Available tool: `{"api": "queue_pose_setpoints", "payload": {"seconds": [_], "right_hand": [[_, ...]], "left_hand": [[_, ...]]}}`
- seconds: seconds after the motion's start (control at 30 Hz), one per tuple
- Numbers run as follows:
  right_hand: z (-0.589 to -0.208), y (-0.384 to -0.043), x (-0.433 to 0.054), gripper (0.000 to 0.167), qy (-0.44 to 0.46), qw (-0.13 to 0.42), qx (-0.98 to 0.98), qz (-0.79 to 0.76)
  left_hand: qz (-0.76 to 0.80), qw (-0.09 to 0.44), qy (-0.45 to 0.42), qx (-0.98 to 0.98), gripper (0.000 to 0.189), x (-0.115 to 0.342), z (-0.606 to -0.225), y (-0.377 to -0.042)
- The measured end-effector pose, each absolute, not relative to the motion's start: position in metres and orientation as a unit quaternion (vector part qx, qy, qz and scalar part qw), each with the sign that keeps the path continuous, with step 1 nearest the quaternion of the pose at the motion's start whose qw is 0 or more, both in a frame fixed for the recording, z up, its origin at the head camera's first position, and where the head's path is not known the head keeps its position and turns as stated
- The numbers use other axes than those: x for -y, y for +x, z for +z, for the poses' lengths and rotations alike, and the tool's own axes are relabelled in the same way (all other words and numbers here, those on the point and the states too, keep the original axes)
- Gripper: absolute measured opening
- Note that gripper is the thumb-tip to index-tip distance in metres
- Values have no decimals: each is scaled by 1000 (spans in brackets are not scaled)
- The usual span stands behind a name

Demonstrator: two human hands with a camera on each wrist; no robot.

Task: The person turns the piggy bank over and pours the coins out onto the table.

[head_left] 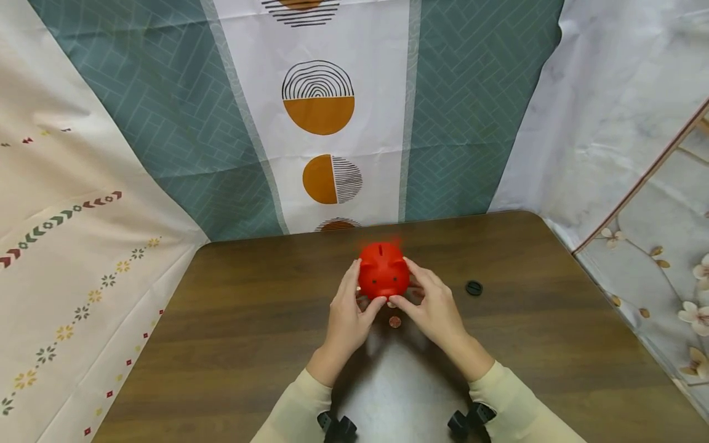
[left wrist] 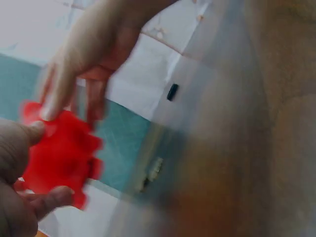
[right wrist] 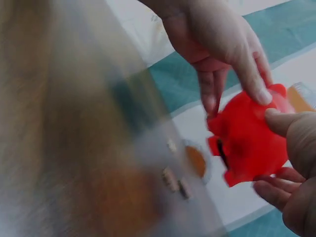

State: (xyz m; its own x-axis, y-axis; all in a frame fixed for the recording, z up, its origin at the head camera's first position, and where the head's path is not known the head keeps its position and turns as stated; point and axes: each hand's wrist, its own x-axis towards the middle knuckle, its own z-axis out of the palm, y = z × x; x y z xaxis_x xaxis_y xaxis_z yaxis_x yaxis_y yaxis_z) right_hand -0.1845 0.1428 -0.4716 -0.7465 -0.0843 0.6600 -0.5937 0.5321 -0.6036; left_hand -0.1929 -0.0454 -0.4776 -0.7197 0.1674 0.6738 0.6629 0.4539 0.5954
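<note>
Both hands hold a red piggy bank (head_left: pixel 383 274) above the table, its face toward me and the coin slot on top. My left hand (head_left: pixel 348 314) grips its left side, thumb at the lower front. On the other side my right hand (head_left: pixel 437 311) grips it the same way, the two thumbs near each other. In the right wrist view, a dark opening shows in the underside of the piggy bank (right wrist: pixel 256 136), among its short feet. A copper coin (head_left: pixel 395 322) lies on the table just below, with more coins (right wrist: pixel 170 178) partly hidden behind the hands.
A round black plug (head_left: pixel 473 288) lies on the brown wooden table (head_left: pixel 249 344), right of the right hand. Patterned cloths (head_left: pixel 471 111) hang behind the table's far edge and along both sides.
</note>
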Motion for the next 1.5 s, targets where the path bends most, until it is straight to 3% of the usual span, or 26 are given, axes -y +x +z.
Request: {"api": "queue_pose_setpoints", "payload": {"seconds": [0.1,0.37,0.43,0.57,0.63,0.7,0.87,1.17,1.27,1.4,1.5], "right_hand": [[-479,-186,-143,79,172,231,852,438],[-484,-186,-143,79,155,202,859,444],[-482,-186,-143,78,169,233,848,445],[-474,-188,-142,72,243,372,778,444],[-470,-189,-141,72,260,398,757,448],[-469,-189,-140,73,245,372,768,460],[-474,-187,-139,80,152,227,836,475],[-481,-185,-139,79,130,173,852,476],[-481,-186,-139,77,163,231,839,465],[-472,-186,-137,73,243,374,772,452],[-469,-185,-136,74,240,367,774,457]], "left_hand": [[-458,208,-225,835,83,48,-483,-194],[-455,185,-211,845,84,48,-488,-193],[-448,219,-231,836,83,48,-486,-194],[-415,365,-297,778,75,45,-477,-194],[-409,400,-304,761,72,44,-473,-194],[-428,376,-294,768,73,44,-471,-194],[-482,218,-218,820,81,47,-478,-196],[-473,172,-203,840,81,50,-489,-197],[-462,230,-231,825,79,49,-487,-197],[-432,395,-310,749,71,47,-478,-196],[-440,398,-319,739,72,47,-477,-197]]}}
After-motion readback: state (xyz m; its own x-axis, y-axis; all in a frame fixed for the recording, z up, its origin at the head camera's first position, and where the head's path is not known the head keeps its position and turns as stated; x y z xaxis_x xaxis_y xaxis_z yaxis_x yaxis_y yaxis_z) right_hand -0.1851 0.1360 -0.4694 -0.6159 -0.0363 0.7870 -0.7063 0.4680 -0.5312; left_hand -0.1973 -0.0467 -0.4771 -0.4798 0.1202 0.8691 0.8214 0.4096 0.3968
